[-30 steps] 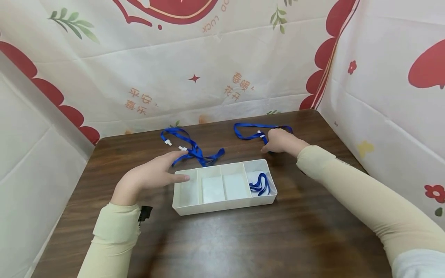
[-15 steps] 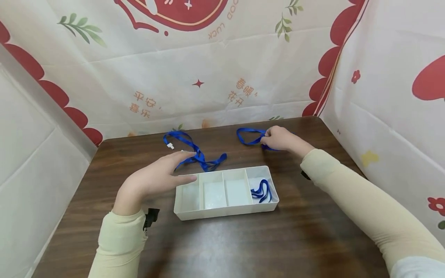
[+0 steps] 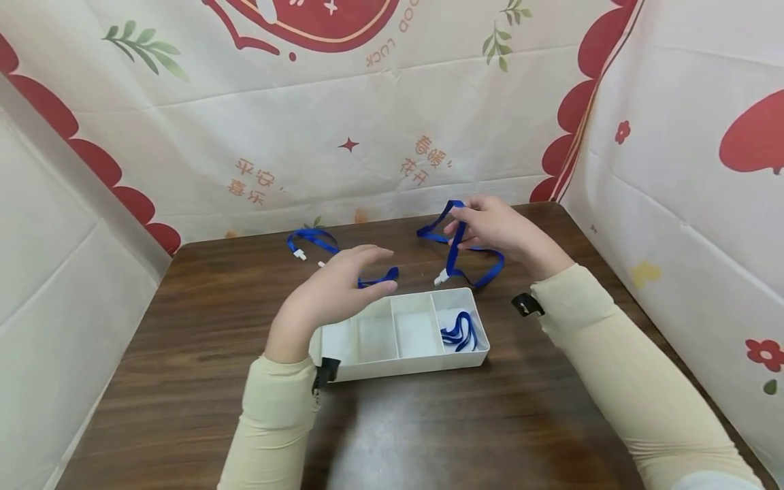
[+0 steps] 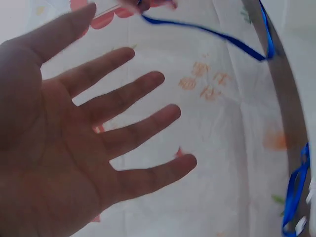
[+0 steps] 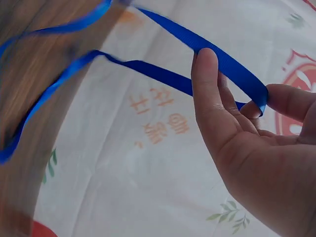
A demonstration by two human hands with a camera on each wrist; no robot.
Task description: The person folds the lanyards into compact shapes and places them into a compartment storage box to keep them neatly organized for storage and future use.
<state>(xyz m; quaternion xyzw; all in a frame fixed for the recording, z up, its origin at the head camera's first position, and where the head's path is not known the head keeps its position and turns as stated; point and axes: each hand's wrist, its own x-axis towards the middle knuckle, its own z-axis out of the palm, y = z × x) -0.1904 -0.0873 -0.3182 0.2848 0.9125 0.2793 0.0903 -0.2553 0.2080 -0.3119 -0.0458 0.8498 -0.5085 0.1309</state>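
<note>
My right hand [image 3: 495,228] pinches a blue lanyard [image 3: 455,248] between thumb and fingers, above the table's back right. Part of its strap hangs below the hand, with a white clip [image 3: 441,277] at the lower end. In the right wrist view the strap [image 5: 222,61] loops across the fingers. My left hand [image 3: 337,286] hovers over the left part of a white divided box [image 3: 404,367], palm bare and fingers spread in the left wrist view. Behind it lies a second blue lanyard [image 3: 312,233], partly hidden by the hand. Another folded blue lanyard [image 3: 461,332] rests in the box's rightmost compartment.
The brown wooden table [image 3: 202,320] meets a printed white cloth [image 3: 331,102] along its back edge. More white cloth [image 3: 686,204] stands along the right side. White clips [image 3: 299,254] lie by the back left lanyard.
My right hand has taken hold of the right lanyard and lifted part of it off the table. My left hand has moved right and slightly up, now covering part of the box and left lanyard.
</note>
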